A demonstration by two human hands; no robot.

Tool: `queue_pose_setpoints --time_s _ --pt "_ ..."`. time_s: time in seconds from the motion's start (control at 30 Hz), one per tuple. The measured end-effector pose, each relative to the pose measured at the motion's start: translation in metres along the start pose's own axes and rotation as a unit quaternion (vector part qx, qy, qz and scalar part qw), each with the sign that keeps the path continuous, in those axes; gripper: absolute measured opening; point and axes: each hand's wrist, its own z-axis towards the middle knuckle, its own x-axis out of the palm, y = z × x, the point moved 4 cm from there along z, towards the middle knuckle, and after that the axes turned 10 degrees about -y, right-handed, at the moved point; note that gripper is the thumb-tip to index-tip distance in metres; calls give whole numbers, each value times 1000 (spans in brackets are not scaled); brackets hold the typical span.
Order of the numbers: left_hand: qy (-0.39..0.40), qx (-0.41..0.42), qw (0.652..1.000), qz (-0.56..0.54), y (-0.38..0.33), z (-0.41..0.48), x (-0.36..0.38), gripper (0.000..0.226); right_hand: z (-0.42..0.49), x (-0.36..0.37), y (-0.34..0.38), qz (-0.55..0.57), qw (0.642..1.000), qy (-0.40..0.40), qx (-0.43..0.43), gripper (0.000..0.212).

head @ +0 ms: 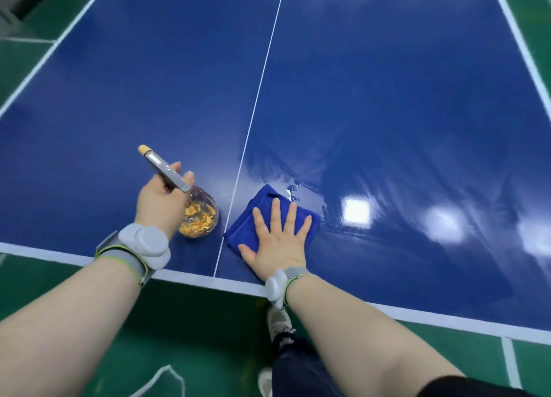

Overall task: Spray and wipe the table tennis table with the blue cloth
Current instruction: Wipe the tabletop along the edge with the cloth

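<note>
Viewed from above: near end of a blue tabletop (387, 83) edged in white. Found at lower centre of frame: blue cloth (243, 232), folded into a rough square, flat on the tabletop just right of the white centre line (259, 89) and near the front edge. Pressed onto it from above: right hand (278, 238), palm down, fingers straight and spread, fingertips short of the cloth's far edge, nothing gripped. Recorded left of the line, near the cloth but apart from it: spray bottle (199, 216), clear round body with orange-yellow contents, grey head tilted toward upper left of frame, pale yellow tip at its end. Held by left hand (161, 196), fingers and thumb curled round the neck under the grey head. Cannot tell whether bottle base touching the tabletop or just above it. Seen right of the cloth and across the right half: wet sheen (328, 185) with streaks, small pooled drops just beyond the cloth's far corner, bright light reflections. Left half matt and dry-looking. Noted on each wrist: grey strap with pale rounded device (146, 244). Below the front edge: green floor (193, 337) with white lines, one light shoe (278, 322), dark trouser leg (295, 372).
</note>
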Motion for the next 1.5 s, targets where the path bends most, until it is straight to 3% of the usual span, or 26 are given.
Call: queue_pose_setpoints --time_s 0.47,0.7,0.87,1.0,1.1,1.23,1.37,1.43,1.5 --pt "-5 1 1000 -22 -25 75 39 46 87 -19 -39 -2 1000 -12 13 77" --pt "-29 17 999 -17 -28 81 48 35 69 -33 -120 -1 981 -45 188 77" --pt "-11 14 999 -43 -23 87 48 29 26 -34 -166 4 938 -60 342 77" --pt "46 29 998 -40 -20 92 44 29 7 -30 -159 21 879 -67 471 78" --pt "107 39 993 -23 -21 96 38 26 17 -28 -127 27 859 -69 506 79" --pt "181 73 980 27 -20 106 31 35 46 -20 -60 13 904 -57 423 78" --pt "219 80 972 37 -16 112 22 41 80 -9 32 2 977 -30 212 74" --pt "233 86 968 40 -14 113 19 41 85 -3 67 0 995 0 104 71" --pt "242 96 964 49 -12 116 15 42 82 0 77 -2 998 9 69 69"
